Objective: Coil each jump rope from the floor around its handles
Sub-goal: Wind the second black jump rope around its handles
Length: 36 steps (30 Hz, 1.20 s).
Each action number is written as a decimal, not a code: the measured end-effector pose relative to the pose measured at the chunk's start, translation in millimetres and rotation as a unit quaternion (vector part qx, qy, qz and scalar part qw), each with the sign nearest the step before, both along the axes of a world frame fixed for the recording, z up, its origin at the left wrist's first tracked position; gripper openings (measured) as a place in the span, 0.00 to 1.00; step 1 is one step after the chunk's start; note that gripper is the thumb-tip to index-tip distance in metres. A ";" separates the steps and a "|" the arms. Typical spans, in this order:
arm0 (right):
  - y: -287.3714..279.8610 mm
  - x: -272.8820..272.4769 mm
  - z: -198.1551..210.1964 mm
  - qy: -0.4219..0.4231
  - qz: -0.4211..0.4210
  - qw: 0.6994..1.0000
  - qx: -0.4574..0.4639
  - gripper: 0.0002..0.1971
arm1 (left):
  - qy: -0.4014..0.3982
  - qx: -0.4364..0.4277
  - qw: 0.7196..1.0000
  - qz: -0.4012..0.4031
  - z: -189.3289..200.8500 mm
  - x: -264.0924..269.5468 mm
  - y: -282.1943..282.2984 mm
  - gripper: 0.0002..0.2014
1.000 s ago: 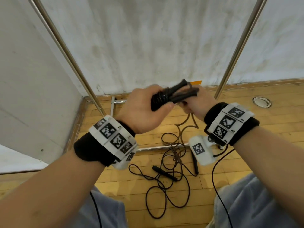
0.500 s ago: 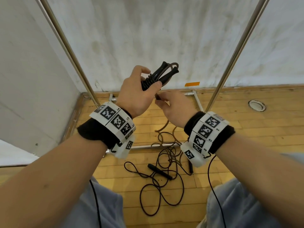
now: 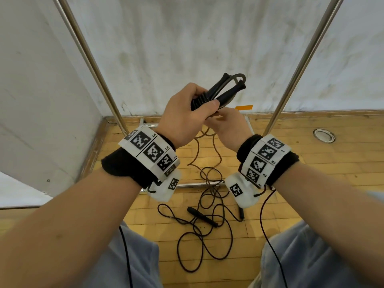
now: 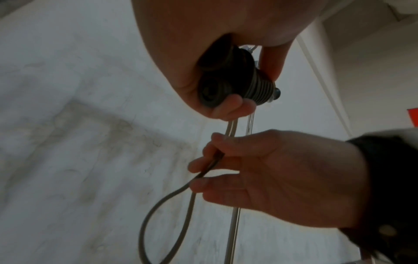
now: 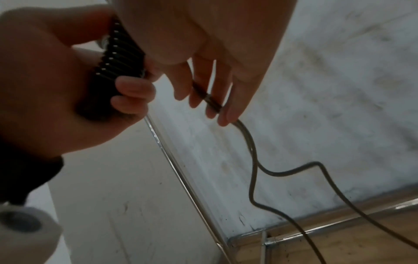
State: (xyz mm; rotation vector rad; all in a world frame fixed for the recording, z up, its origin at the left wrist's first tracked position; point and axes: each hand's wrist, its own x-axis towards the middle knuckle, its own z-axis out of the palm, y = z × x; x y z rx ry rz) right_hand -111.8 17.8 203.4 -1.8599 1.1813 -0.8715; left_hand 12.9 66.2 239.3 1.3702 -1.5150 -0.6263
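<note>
Left hand (image 3: 182, 117): fingers wrapped around the paired black handles (image 3: 220, 92), cord coils wound around them.
Right hand (image 3: 230, 127): just beneath, pinching the doubled brown cord (image 4: 210, 164) between fingertips.
Second jump rope (image 3: 203, 221): loose and tangled on the wooden floor (image 3: 311, 163), near the metal frame's (image 3: 195, 185) front bar.

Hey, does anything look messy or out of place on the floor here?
Yes. A black jump rope lies in a loose tangle on the wooden floor, its handles apart and nothing wound on them, overlapping the brown rope's trailing end.
</note>
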 end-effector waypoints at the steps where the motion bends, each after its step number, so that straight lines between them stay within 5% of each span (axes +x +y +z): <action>1: -1.6 -1.3 0.2 -0.018 0.008 1.000 0.017 0.09 | 0.006 -0.001 1.000 -0.008 1.8 -0.7 1.4 0.08; 5: -6.1 -6.2 0.5 -0.091 0.088 0.985 0.121 0.14 | 0.010 -0.008 1.000 -0.020 4.6 -0.5 3.6 0.09; 9: -10.2 -8.6 -1.8 -0.040 0.060 0.996 0.054 0.17 | -0.018 -0.010 1.000 0.013 5.8 13.4 -2.2 0.07; 14: -8.5 -4.6 7.3 -0.088 0.051 0.990 0.099 0.17 | -0.127 0.004 0.990 0.062 1.6 33.1 -12.8 0.15; 21: -3.5 -1.1 13.0 0.092 0.040 0.995 -0.006 0.24 | -0.208 0.045 0.975 0.072 -14.5 40.1 -22.0 0.13; 28: -1.6 -2.9 14.9 0.257 0.079 0.959 -0.091 0.18 | -0.246 0.065 0.962 0.098 -25.2 42.1 -25.8 0.18; 32: 0.6 -0.5 10.3 0.224 0.046 0.971 -0.071 0.19 | -0.236 0.036 0.963 0.125 -28.6 38.8 -27.7 0.16; 36: 0.6 1.5 7.9 0.159 -0.020 0.982 -0.102 0.07 | -0.185 -0.028 0.970 0.158 -21.6 36.4 -26.7 0.17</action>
